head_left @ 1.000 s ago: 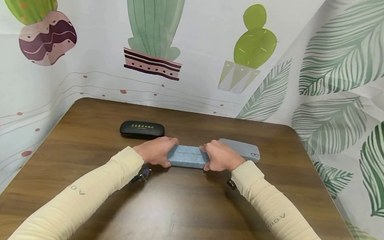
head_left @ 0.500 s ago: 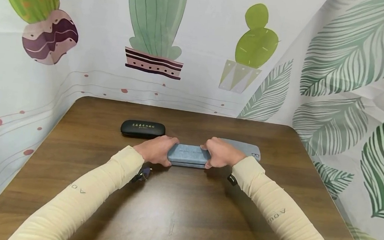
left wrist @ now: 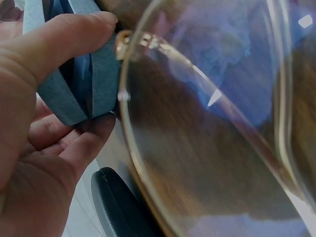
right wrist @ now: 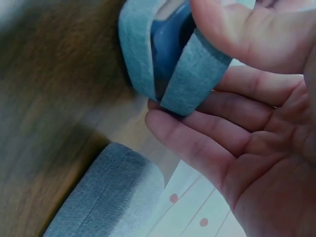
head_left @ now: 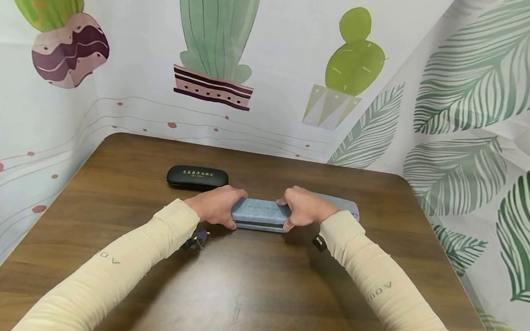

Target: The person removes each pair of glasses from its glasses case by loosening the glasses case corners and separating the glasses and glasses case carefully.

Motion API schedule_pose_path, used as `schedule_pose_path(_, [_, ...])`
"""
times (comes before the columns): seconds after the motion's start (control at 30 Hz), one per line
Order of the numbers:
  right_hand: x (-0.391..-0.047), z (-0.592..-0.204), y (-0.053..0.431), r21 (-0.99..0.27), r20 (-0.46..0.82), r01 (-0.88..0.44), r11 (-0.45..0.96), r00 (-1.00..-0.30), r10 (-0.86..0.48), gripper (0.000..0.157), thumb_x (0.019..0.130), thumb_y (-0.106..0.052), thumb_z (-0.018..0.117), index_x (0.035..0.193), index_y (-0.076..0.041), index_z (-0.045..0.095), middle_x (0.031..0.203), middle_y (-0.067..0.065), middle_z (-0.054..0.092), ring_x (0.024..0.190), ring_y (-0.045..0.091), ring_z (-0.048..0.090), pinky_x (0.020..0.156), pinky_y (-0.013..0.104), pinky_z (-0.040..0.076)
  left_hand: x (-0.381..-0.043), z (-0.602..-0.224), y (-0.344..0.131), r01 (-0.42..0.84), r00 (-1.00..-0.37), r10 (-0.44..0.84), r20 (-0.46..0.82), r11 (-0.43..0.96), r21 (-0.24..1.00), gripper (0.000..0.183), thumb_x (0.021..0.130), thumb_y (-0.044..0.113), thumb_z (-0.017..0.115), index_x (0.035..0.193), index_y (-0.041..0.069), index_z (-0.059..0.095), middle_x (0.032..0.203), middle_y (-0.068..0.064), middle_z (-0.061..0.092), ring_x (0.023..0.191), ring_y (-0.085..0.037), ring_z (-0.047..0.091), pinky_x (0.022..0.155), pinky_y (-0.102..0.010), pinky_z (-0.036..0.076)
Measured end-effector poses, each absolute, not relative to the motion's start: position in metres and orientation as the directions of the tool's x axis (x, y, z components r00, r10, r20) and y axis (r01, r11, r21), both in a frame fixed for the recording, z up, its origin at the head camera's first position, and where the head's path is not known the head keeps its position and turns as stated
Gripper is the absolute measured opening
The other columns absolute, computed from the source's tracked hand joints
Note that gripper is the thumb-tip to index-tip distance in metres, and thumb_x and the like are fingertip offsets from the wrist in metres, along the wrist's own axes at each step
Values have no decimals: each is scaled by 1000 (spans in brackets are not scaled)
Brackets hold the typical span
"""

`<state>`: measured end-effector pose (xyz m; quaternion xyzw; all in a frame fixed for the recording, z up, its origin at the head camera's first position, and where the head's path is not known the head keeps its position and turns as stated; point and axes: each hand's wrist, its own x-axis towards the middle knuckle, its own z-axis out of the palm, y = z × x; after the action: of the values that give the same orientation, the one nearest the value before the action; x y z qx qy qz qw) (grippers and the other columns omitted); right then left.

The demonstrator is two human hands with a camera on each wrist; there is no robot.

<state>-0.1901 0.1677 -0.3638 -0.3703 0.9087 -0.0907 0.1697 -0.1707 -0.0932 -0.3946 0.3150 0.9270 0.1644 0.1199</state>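
Observation:
A light blue glasses case (head_left: 260, 212) lies lengthwise between both hands, its front side toward the person. Its lid is raised a little, and a dark gap runs along the front edge. The left hand (head_left: 217, 207) grips the left end, thumb on the near side and fingers behind. At the other end the right hand (head_left: 306, 208) grips in the same way. Something smooth and dark blue (right wrist: 168, 44) shows inside the case in the right wrist view. A pair of eyeglasses (left wrist: 212, 138) with thin gold rims fills much of the left wrist view, near the left wrist.
A black glasses case (head_left: 197, 177) with gold lettering sits just behind the left hand. Behind the right hand lies a grey-blue case (head_left: 342, 206), partly covered by the hand and sleeve. The brown wooden table (head_left: 247, 287) meets a printed cloth backdrop (head_left: 281, 59) at the back.
The blue case was closed a second ago; a thin slit opened at its front and is now a wider gap. Both hands have kept their hold on its ends.

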Motion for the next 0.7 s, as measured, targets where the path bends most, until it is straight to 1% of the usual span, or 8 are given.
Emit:
schedule_pose_path(0.07, [-192, -363, 167, -309, -243, -645, 699, -657, -714, 55, 68, -12, 94, 117, 6, 76, 122, 19, 75, 86, 14, 70, 89, 35, 59, -171, -395, -94, 542, -775, 621, -118, 749, 382, 75, 74, 25, 95, 135, 1, 59, 120, -12, 71, 98, -19, 66, 89, -34, 57])
schedule_pose_path(0.17, [-195, -361, 168, -330, -252, -639, 695, -650, -717, 54, 68, -11, 93, 116, 6, 76, 123, 19, 75, 92, 17, 72, 92, 36, 59, -172, -396, -94, 539, -778, 618, -113, 749, 386, 75, 73, 25, 95, 135, 1, 59, 119, -11, 71, 97, -18, 65, 88, -34, 57])
schedule_pose_path(0.3, [-201, -360, 170, -365, -292, -604, 708, -648, -704, 60, 70, -11, 92, 124, 8, 72, 130, 20, 71, 110, 21, 73, 102, 38, 56, -174, -397, -94, 546, -772, 626, -107, 740, 393, 76, 73, 26, 96, 134, 1, 59, 117, -11, 71, 96, -18, 65, 88, -34, 56])
schedule_pose_path(0.47, [-210, -360, 172, -418, -331, -575, 703, -624, -707, 60, 73, -9, 89, 126, 10, 69, 131, 22, 70, 109, 23, 72, 103, 40, 56, -175, -398, -95, 545, -769, 631, -106, 732, 409, 78, 72, 27, 96, 136, 2, 59, 116, -10, 71, 95, -17, 64, 88, -34, 56])
schedule_pose_path(0.7, [-216, -356, 173, -460, -392, -510, 727, -618, -682, 62, 77, -10, 88, 132, 8, 66, 136, 22, 67, 121, 27, 69, 108, 42, 53, -176, -398, -97, 527, -772, 629, -96, 716, 458, 77, 69, 24, 98, 134, 3, 61, 114, -8, 72, 94, -17, 64, 88, -34, 55])
